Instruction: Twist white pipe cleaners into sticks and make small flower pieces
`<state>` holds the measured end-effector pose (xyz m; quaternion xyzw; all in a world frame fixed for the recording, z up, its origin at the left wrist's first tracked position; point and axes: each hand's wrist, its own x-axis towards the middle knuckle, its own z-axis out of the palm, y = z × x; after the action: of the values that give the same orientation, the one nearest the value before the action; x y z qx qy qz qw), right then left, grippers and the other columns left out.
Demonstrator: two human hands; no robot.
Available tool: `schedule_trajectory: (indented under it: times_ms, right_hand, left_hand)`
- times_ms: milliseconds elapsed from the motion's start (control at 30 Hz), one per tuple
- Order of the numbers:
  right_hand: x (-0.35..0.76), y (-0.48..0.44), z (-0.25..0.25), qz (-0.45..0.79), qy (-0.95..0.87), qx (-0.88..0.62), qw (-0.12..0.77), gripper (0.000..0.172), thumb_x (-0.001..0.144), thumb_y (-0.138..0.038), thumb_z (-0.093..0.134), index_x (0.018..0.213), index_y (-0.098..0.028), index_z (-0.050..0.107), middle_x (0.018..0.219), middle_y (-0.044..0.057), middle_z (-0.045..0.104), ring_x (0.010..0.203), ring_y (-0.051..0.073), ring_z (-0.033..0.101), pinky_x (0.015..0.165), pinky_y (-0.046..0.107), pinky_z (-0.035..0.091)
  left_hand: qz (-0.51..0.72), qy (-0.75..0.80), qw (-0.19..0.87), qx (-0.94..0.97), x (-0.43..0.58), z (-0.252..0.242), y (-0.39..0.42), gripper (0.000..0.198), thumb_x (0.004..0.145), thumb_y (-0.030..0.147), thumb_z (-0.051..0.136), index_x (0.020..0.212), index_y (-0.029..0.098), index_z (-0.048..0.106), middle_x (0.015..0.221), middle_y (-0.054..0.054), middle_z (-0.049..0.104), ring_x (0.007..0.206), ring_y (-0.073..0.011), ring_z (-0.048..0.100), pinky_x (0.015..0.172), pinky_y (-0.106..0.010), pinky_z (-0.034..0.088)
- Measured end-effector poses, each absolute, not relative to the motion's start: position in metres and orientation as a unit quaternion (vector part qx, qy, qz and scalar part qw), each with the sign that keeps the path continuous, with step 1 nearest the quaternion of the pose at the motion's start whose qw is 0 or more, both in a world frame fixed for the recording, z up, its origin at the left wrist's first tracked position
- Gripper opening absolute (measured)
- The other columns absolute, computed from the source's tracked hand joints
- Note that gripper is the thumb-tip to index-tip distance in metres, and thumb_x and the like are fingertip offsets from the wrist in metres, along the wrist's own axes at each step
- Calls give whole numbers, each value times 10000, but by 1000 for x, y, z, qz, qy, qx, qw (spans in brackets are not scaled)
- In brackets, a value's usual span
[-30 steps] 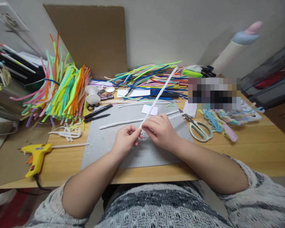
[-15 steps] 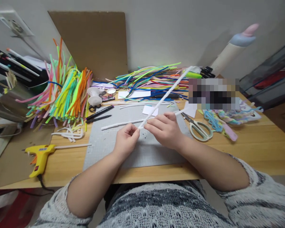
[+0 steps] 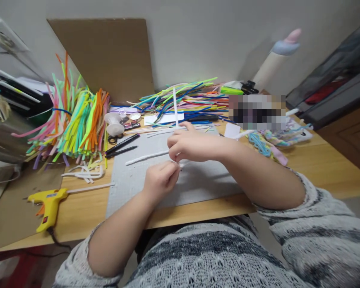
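Observation:
My left hand (image 3: 161,179) is closed in a pinch on the lower end of a white pipe cleaner (image 3: 175,107) above the grey cutting mat (image 3: 198,182). My right hand (image 3: 188,143) sits just above and behind it, fingers curled round the same pipe cleaner, which rises nearly straight up past the fingers. A second white pipe cleaner (image 3: 145,157) lies flat on the mat to the left of my hands.
A fan of coloured pipe cleaners (image 3: 78,120) stands at the left and another heap (image 3: 192,98) lies at the back. Yellow glue gun (image 3: 48,202) rests near the front left edge. Black pens (image 3: 123,144), white offcuts (image 3: 84,171) and cardboard (image 3: 108,56) lie beyond.
My right hand moved left and up over the left hand, swinging the white pipe cleaner from a rightward slant to nearly upright. The view shifted, and my right arm now covers the scissors.

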<state>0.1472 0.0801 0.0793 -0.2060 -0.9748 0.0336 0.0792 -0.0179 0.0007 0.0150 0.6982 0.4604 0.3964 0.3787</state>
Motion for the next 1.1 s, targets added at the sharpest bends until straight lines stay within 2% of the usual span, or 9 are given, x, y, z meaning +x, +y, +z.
schedule_trajectory:
  times_ms: [100,167,300,400,533,667,733,867,1100]
  right_hand:
    - [143,79,84,57,-972,-221,52,115,745,-153,633,695,-248,674,797,2,595,863,167,492,926,497,166]
    - [144,70,88,20,-961,-248,121,109,782,-176,591,727,-238,662,869,19,587,917,187,493,934,498,175]
    - [156,40,79,-69,-851,-300,425,137,834,-217,503,905,-276,604,994,28,569,969,208,497,914,472,260]
    - [163,27,56,-74,-757,-253,598,217,793,-159,518,968,-284,551,820,7,583,782,175,533,777,390,382]
    - [153,29,36,51,-808,-342,477,218,843,-199,481,1041,-227,570,1034,76,629,1009,210,548,867,394,381]
    - [140,40,37,113,-855,-326,387,267,907,-209,395,1119,-243,555,1242,56,564,1211,185,443,1046,447,173]
    - [137,45,40,133,-872,-294,369,251,920,-208,373,1057,-247,580,1125,33,627,1137,167,500,1042,445,160]
    - [134,52,44,91,-886,-255,375,261,925,-227,350,896,-202,608,873,43,641,861,154,544,836,338,346]
    - [126,43,56,-146,-904,-292,277,233,910,-205,390,839,-177,611,776,40,594,756,176,436,674,321,263]
  left_hand:
    - [406,465,359,700,-18,14,0,39,707,211,627,689,236,651,720,-35,608,689,-162,498,687,-234,357]
    - [428,474,334,694,-18,16,-1,51,731,207,613,698,228,646,671,-19,596,644,-145,499,664,-228,362]
    - [493,502,361,612,-17,22,-1,103,795,268,574,735,192,607,666,-9,613,530,-106,519,573,-221,386]
    - [531,492,448,524,-15,25,3,173,787,327,596,735,163,579,655,-14,628,475,-94,533,496,-214,376]
    - [527,452,555,458,-15,25,10,236,731,358,654,715,137,573,600,-7,615,441,-80,527,440,-194,330]
    - [502,396,642,423,-17,24,13,303,668,389,708,673,133,547,571,17,585,425,-64,510,426,-177,329]
    - [490,370,673,412,-17,24,13,330,649,401,724,656,134,531,561,25,571,417,-57,499,417,-170,327]
    - [494,331,700,395,-19,27,13,338,642,395,736,634,134,522,536,36,549,408,-43,475,406,-153,324]
    - [565,333,658,370,-25,27,17,313,641,368,738,633,136,528,526,39,550,423,-43,505,386,-126,330]
